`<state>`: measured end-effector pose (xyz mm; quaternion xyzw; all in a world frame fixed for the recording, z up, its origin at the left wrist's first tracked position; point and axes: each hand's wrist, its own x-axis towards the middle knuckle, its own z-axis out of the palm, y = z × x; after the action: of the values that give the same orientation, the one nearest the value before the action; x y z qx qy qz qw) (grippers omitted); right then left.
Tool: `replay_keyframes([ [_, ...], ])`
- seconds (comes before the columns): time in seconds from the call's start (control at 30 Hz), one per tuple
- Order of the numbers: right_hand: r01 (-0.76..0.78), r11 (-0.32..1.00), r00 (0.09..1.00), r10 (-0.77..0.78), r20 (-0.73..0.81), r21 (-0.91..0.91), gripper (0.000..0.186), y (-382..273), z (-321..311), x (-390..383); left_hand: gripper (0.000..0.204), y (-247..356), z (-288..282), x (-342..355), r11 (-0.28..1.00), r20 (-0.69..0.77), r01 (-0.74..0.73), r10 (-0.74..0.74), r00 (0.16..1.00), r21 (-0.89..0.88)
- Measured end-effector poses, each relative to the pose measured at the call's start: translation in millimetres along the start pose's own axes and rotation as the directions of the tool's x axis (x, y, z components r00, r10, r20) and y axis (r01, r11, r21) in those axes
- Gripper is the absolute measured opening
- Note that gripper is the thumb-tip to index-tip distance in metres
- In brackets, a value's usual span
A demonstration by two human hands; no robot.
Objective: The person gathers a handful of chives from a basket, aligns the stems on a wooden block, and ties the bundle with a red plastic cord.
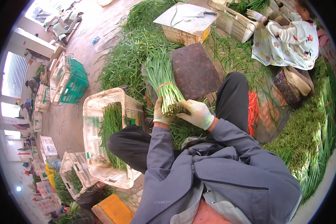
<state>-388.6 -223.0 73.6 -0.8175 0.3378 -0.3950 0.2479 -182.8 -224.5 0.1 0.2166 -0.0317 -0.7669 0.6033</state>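
Observation:
A thick bunch of green chives [158,71] leans over the edge of a dark brown board [196,69], its leaves pointing away from me. A red band [164,85] circles it above the pale stem ends. My left hand [162,113], in a thin whitish glove, is wrapped around the left side of the stems near their ends. With its fingers curled in, my gloved right hand [198,113] pinches at the cut ends from the right. The tips of its fingers are partly hidden among the stems.
Loose chives [128,56] heap beyond the board. A cleaver [199,14] lies on a white-topped box [186,31]. A white crate [91,127] holds chives at my left. Red bands [253,114] hang by my right knee. Standing bundles [298,138] fill the right side; a co-worker [287,39] sits at far right.

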Motion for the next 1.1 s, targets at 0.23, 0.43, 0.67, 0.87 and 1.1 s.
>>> replay_keyframes([
  [0.23,-0.355,0.918,0.932,0.362,0.011,-0.179,0.046,11,24,6,0.051,-14,36,28,0.995,-0.027,-0.092,0.090,0.996,-0.050],
  [0.43,-0.151,0.959,0.982,0.174,0.077,-0.241,0.033,20,24,-2,0.054,-25,31,42,0.991,-0.151,-0.125,0.117,0.982,-0.046],
  [0.67,-0.104,0.991,0.980,0.088,-0.179,-0.086,0.016,13,-9,-2,0.051,-30,32,40,0.993,-0.138,-0.057,0.042,0.990,-0.104],
  [0.87,-0.005,0.955,0.999,0.020,0.049,-0.298,0.014,35,5,8,0.046,-30,25,47,0.991,-0.160,-0.086,0.069,0.985,-0.104],
  [1.1,-0.106,0.974,0.871,-0.006,0.491,0.201,0.013,17,-25,-5,0.052,-25,54,33,0.988,-0.160,-0.065,0.043,0.986,-0.139],
])
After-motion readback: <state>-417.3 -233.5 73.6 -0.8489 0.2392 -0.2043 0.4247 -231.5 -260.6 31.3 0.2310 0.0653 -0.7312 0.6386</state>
